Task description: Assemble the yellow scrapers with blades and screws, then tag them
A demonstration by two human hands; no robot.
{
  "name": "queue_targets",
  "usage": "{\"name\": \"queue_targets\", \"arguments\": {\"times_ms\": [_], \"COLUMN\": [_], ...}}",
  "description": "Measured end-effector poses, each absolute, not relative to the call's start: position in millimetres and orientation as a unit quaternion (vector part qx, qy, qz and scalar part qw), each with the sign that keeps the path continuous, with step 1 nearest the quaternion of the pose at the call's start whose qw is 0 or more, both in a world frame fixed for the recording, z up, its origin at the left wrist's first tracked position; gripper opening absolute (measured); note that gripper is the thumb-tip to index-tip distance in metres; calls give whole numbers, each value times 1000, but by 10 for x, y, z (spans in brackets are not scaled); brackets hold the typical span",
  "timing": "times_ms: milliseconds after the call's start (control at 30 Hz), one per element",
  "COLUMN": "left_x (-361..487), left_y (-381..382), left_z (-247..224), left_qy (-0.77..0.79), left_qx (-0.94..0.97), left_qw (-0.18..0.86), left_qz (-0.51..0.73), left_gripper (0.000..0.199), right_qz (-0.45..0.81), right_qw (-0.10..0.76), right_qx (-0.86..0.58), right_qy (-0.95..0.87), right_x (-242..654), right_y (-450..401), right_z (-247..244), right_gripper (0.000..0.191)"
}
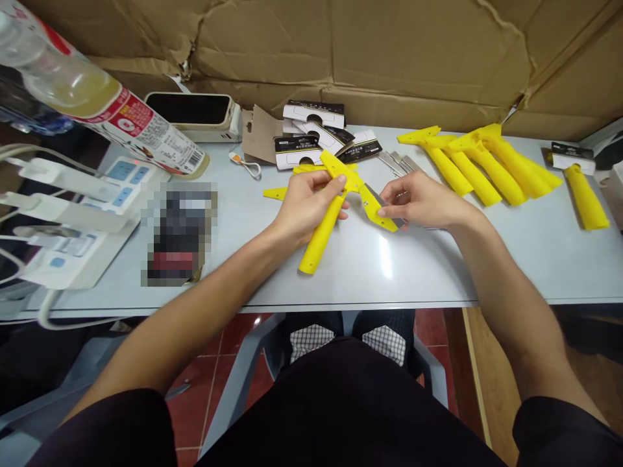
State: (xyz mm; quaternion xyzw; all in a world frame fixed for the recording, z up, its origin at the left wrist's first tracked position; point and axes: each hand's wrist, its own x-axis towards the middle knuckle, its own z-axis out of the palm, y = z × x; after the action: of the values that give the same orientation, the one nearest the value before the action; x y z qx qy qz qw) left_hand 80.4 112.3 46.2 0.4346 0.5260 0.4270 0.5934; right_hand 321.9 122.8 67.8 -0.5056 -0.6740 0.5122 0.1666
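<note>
A yellow T-shaped plastic piece [321,237] is held above the white table, its round handle pointing down toward the front edge. My left hand [311,198] pinches it near the joint of handle and head. My right hand [413,198] closes on the right end of the head, where a grey metal blade [400,222] lies against the yellow plastic. More yellow parts [275,193] lie partly hidden behind my left hand. Several metal blades [396,163] rest just behind my right hand.
Several yellow handles [487,165] lie at the back right, one more [586,198] at far right. Black and white packaging [314,117] sits at the back. On the left are a bottle [141,123], a power strip [104,214], a phone [178,233] and a boxy device [195,113].
</note>
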Motion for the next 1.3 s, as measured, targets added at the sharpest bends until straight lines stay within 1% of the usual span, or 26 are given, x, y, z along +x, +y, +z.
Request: {"name": "queue_targets", "arguments": {"times_ms": [133,333,433,500,667,767,933,1133,1300], "left_x": [742,711,722,727,742,768,811,839,852], "left_y": [1208,1219,1192,1162,1049,994,958,918,897], "left_z": [465,514,509,503,502,487,433,405,440], "left_qy": [535,525,514,502,448,413,376,375,377], "left_qx": [432,434,442,452,488,493,473,478,487], "left_qw": [575,574,586,596,630,651,688,683,683], "left_qz": [444,455,444,434,406,403,402,405,394], "left_gripper": [16,19,25,29,44,48,47,43,38], "right_qz": [502,390,370,365,370,388,410,381,385], "right_qw": [130,127,132,158,303,355,377,394,380], "right_qx": [-505,-517,-518,-525,-535,-527,-487,-502,-498], "right_qy": [-690,-752,-760,-752,-697,-668,-673,-669,-678], "right_x": [3170,3104,3092,3125,3279,3296,3140,3000,2984], "right_y": [1209,1173,1169,1179,1205,1192,1163,1164,1149], "right_z": [603,627,652,675,771,807,716,590,603], "right_gripper": [11,12,11,13,22,25,24,28,21]}}
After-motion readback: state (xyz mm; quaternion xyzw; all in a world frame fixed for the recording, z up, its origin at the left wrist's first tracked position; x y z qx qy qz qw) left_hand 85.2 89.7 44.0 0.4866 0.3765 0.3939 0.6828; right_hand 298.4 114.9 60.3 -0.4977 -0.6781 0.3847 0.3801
